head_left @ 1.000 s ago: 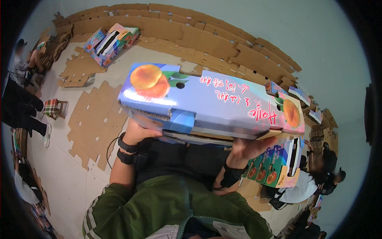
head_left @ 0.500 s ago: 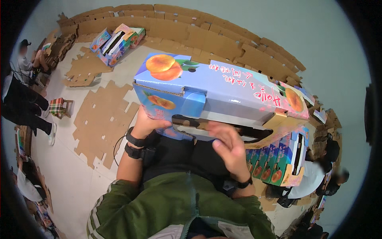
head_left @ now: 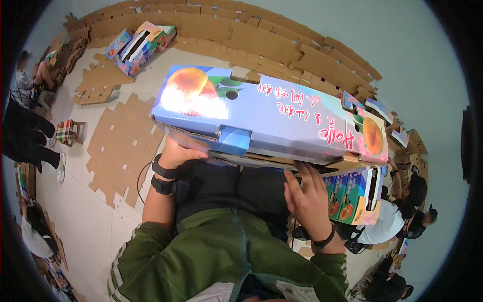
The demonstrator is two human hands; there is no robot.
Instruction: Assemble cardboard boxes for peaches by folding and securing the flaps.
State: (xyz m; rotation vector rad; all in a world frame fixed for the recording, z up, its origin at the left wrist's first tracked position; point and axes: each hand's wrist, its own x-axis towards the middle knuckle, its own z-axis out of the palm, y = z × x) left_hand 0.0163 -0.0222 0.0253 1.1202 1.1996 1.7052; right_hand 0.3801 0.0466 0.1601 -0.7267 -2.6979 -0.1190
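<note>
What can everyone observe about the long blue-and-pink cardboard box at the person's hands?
The box spans the view's centre, its right end lower. Its glossy upper face carries orange peach pictures, green leaves, red lettering and notches; brown corrugated edges show. The bare left hand grips its near left part; the bare right hand reaches its near side.

Left forearm (head_left: 159, 207): held raised, nearly upright | left hand (head_left: 174, 152): closed in a grip, thumb (head_left: 195, 154) pointed rightward, other fingers hidden | right forearm (head_left: 329, 245): angled up and leftward | right hand (head_left: 312, 204): back turned to view, unclenched, fingers (head_left: 315, 179) extended upward, slightly parted
</note>
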